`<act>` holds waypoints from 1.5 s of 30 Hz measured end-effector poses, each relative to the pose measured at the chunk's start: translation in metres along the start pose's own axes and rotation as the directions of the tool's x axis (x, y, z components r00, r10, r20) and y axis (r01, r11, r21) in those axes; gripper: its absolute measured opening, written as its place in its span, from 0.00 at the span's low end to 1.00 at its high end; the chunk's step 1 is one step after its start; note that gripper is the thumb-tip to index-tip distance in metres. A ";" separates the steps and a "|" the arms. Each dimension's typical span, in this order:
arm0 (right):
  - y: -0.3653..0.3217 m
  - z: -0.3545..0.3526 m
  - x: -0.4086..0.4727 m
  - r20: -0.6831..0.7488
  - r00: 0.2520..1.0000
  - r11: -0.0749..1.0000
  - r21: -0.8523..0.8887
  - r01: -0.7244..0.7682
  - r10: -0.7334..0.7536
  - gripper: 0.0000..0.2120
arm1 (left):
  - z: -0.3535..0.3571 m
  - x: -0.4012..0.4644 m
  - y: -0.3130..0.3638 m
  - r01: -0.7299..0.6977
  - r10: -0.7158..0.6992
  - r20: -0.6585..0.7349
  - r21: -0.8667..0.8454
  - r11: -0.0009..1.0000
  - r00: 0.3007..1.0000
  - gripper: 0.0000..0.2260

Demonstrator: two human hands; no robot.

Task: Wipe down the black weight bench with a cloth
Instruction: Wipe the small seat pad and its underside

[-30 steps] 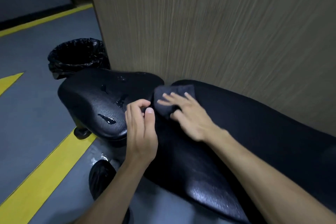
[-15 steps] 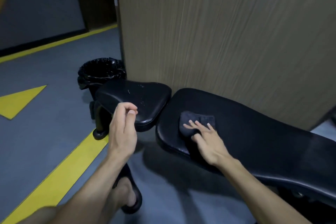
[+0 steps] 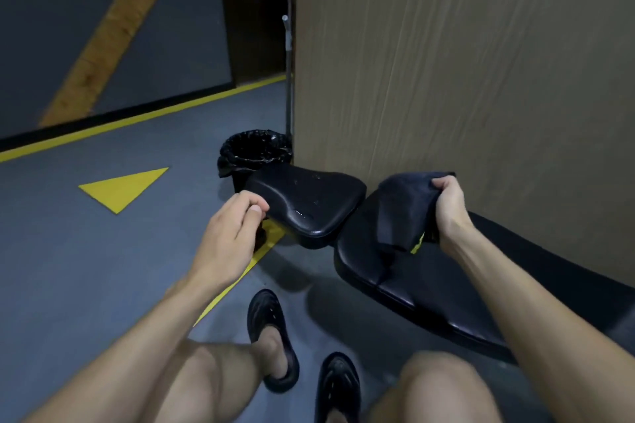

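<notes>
Head view, looking down. Right hand (image 3: 448,208) raised above the long pad, grip pinched on the upper edge of a dark cloth (image 3: 400,213); cloth lifted and hanging down, lower folds close over the pad, a small yellow-green tag (image 3: 418,244) showing at its hem. Left hand (image 3: 228,233) held in the air just in front of the seat pad, grip loosely curled, thumb near the fingertips, holding nothing. Black weight bench (image 3: 405,282) in two parts: long pad running toward the lower right, smaller seat pad (image 3: 305,206) at its far end, separated by a narrow gap and speckled with shiny wet spots. Black-lined bin (image 3: 254,151) on the floor just behind the seat pad, beside the corner of a tan wood-grain panel (image 3: 464,62). Grey floor with a yellow triangle (image 3: 123,187) and yellow lines. Bare knees and two black sandals (image 3: 275,336) at the lower edge.
</notes>
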State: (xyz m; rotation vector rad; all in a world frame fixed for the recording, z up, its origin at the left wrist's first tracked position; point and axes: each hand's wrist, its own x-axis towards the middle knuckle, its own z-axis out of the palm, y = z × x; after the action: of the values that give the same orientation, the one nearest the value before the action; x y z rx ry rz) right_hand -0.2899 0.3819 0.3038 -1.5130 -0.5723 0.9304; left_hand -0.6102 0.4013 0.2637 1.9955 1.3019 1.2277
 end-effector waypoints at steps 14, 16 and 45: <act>0.140 0.117 0.062 0.531 0.819 0.083 -0.826 0.557 -0.218 0.39 | 0.015 0.069 -0.112 0.054 -0.113 0.268 0.218 0.975 0.957 0.10; 0.142 0.131 0.073 0.588 0.781 -0.040 -0.803 0.594 -0.209 0.37 | 0.024 0.075 -0.132 0.088 -0.152 0.307 0.212 0.973 0.939 0.11; 0.134 0.224 0.122 0.864 0.499 -0.416 -0.476 0.775 -0.059 0.37 | 0.017 0.163 -0.245 0.468 -0.433 0.189 -0.227 0.854 0.881 0.14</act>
State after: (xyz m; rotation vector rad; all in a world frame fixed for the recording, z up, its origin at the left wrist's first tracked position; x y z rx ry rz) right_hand -0.4257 0.5857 0.1524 -1.7615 -2.7577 -0.2710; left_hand -0.6882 0.6576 0.1412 1.4426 1.3569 0.9641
